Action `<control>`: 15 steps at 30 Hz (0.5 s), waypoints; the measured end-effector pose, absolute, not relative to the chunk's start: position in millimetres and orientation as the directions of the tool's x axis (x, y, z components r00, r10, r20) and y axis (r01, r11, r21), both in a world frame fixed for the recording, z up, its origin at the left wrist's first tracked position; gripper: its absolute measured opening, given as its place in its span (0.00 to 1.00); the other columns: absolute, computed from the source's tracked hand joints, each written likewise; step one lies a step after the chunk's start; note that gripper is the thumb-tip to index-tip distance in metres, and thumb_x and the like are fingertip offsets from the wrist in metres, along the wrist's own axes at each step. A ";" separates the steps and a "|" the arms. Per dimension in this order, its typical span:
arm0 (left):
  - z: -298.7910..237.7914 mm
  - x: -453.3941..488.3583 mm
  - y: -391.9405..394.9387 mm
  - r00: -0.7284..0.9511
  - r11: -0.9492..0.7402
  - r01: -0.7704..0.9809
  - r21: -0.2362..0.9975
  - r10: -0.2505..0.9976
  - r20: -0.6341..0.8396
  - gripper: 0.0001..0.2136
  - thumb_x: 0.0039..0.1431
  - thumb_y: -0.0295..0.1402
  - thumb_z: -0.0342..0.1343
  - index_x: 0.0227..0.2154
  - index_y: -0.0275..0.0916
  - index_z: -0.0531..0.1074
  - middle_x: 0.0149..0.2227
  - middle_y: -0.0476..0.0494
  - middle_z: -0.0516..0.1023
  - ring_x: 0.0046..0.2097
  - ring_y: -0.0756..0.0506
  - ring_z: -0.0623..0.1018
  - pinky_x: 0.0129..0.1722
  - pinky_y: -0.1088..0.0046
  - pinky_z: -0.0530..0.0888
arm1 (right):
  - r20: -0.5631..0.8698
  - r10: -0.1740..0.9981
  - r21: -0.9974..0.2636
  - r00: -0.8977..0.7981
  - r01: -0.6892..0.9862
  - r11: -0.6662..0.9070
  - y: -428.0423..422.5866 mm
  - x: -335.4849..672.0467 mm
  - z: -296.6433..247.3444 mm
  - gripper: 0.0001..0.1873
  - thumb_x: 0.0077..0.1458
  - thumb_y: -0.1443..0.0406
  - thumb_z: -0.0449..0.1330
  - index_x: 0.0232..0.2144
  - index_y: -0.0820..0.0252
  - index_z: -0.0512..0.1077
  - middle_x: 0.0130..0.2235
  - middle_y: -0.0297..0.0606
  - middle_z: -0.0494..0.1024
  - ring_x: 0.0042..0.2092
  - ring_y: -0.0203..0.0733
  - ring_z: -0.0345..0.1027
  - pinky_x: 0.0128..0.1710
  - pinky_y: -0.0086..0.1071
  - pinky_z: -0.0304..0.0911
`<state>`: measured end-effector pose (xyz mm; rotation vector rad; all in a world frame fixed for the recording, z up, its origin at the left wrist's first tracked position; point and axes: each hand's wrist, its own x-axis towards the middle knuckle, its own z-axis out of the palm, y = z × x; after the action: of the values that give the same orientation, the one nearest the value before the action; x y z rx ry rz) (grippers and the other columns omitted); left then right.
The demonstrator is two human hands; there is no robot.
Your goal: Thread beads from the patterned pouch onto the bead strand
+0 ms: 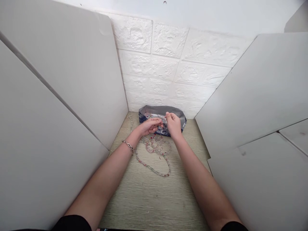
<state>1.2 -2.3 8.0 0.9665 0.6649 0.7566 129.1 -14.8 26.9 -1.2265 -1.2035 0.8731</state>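
Beaded strand (156,169) looped on the board just below the fingers, one run passing beyond the left hand (149,126). Right fingertips (167,115) pinched together above a grey-and-blue fabric pouch (162,110), left fingers (156,121) curled just beside them, close as if for something fine; any hold too small to tell. Pale wood-grain board (154,199) below, white panels (55,80) flanking, embossed white brick wall (154,67) beyond.

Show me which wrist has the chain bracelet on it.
The left wrist: it wears the silver-coloured chain bracelet, while the right wrist shows no bracelet.
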 end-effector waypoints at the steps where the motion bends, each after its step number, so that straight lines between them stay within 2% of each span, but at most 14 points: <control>1: 8.4 1.0 -2.7 0.567 0.362 -0.280 0.889 0.810 -0.151 0.10 0.44 0.36 0.55 0.25 0.34 0.64 0.23 0.50 0.69 0.14 0.61 0.59 0.11 0.84 0.46 | 0.101 0.976 -0.992 0.194 -0.053 0.113 -13.6 128.9 27.2 0.14 0.47 0.58 0.52 0.18 0.61 0.62 0.17 0.28 0.58 0.20 0.29 0.48 0.21 0.26 0.47; 2: 8.9 0.9 -3.1 0.564 0.366 -0.296 0.882 0.813 -0.148 0.10 0.44 0.36 0.55 0.25 0.34 0.64 0.23 0.50 0.68 0.15 0.61 0.60 0.12 0.84 0.47 | -0.001 0.985 -0.974 0.172 -0.224 0.038 -12.6 128.6 27.5 0.12 0.47 0.59 0.52 0.19 0.61 0.63 0.17 0.28 0.57 0.19 0.29 0.47 0.19 0.25 0.46; 4: 10.5 0.4 -3.6 0.558 0.382 -0.323 0.866 0.816 -0.152 0.09 0.45 0.35 0.55 0.26 0.34 0.65 0.24 0.50 0.68 0.17 0.60 0.62 0.12 0.83 0.49 | -0.179 0.978 -0.857 0.102 -0.504 -0.104 -11.6 128.2 27.3 0.07 0.48 0.65 0.52 0.21 0.62 0.64 0.17 0.27 0.57 0.18 0.27 0.48 0.16 0.23 0.47; 6: 11.8 -0.1 -3.9 0.557 0.402 -0.348 0.847 0.815 -0.158 0.08 0.45 0.34 0.54 0.25 0.33 0.66 0.23 0.50 0.68 0.19 0.59 0.64 0.13 0.84 0.52 | -0.293 0.955 -0.732 0.038 -0.652 -0.199 -11.2 128.1 25.5 0.05 0.46 0.71 0.50 0.22 0.63 0.64 0.17 0.28 0.58 0.18 0.27 0.51 0.15 0.20 0.50; 9: 11.9 -0.4 -3.6 0.564 0.429 -0.386 0.817 0.810 -0.159 0.07 0.46 0.33 0.53 0.24 0.32 0.66 0.21 0.49 0.67 0.21 0.57 0.66 0.16 0.83 0.58 | -0.374 0.927 -0.633 -0.026 -0.723 -0.276 -10.1 127.9 19.0 0.10 0.43 0.77 0.47 0.24 0.63 0.64 0.18 0.29 0.61 0.19 0.26 0.56 0.17 0.18 0.56; 12: 9.4 -0.3 -2.5 0.563 0.444 -0.436 0.783 0.813 -0.147 0.06 0.46 0.31 0.52 0.23 0.32 0.67 0.20 0.48 0.69 0.23 0.55 0.69 0.24 0.80 0.65 | -0.405 0.912 -0.599 -0.066 -0.735 -0.319 -8.1 126.6 11.3 0.16 0.40 0.82 0.43 0.27 0.63 0.63 0.20 0.30 0.65 0.22 0.25 0.60 0.20 0.16 0.59; 15: 6.1 0.0 -1.1 0.562 0.434 -0.475 0.766 0.819 -0.116 0.07 0.46 0.30 0.51 0.23 0.30 0.69 0.23 0.44 0.72 0.27 0.52 0.72 0.31 0.76 0.67 | -0.390 0.916 -0.596 -0.095 -0.732 -0.329 -7.5 124.1 6.2 0.15 0.43 0.82 0.44 0.28 0.62 0.62 0.23 0.32 0.68 0.24 0.26 0.64 0.24 0.17 0.62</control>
<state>0.0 -1.1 6.1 0.7516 0.5231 0.8524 124.1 -7.5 6.2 -0.8581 -0.2960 1.7145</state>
